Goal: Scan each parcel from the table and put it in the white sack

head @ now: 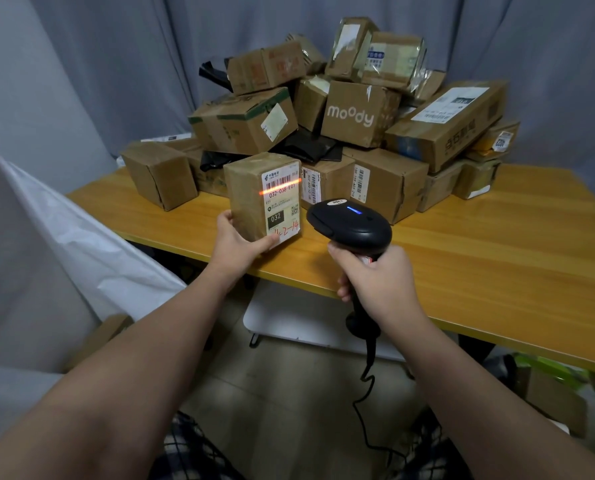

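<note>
Probably a makeshift parcel-sorting room: piled cartons [341,116], wooden table [497,254], grey curtains [133,64].

table [497,258]: wooden | on it: heaped cardboard parcels [358,112]; black bags [310,147], perhaps parcels too

One parcel [251,195] held up, one scanner [351,226], two hands: left hand [235,245], right hand [375,278]. One table [497,258], one white sack [64,220] at nine o'clock. At twelve o'clock the pile holds some fifteen cardboard boxes [358,112] (several half hidden, so no exact count) and three black bags [310,147]
</note>
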### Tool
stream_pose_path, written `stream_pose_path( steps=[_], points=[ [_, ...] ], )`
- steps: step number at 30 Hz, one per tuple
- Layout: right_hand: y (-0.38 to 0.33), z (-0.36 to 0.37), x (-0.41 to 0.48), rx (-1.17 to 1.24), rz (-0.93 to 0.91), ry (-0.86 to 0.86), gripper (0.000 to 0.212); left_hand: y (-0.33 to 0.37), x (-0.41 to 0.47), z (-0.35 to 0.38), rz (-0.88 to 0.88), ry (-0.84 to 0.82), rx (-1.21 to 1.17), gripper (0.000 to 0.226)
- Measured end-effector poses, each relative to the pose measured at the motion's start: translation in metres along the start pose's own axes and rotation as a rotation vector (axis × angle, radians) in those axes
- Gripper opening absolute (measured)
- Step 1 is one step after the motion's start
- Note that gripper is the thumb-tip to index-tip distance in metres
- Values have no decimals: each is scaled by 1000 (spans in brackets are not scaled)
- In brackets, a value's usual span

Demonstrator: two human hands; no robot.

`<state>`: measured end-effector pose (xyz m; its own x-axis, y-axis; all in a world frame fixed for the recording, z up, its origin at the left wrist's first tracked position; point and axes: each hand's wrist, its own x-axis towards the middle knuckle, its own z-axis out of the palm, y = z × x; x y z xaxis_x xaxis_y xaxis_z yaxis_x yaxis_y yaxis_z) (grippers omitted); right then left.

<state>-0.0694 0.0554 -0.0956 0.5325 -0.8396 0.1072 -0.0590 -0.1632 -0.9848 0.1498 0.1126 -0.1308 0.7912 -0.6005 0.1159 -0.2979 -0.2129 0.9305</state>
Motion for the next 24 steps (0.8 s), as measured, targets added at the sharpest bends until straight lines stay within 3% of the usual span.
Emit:
stream_pose_path(
  steps=[12,18,24],
  points=[
    [-6,21,2,26,-82,-36,20,-1,-26,-9,48,-35,-146,95],
    [-18,92,6,74,-144,-229,25,-33,-43,-58,-14,135,-320,101],
    [-5,202,21,-11,-140,-474,31,-108,-49,-158,-146,421,-257,84]
  ],
)
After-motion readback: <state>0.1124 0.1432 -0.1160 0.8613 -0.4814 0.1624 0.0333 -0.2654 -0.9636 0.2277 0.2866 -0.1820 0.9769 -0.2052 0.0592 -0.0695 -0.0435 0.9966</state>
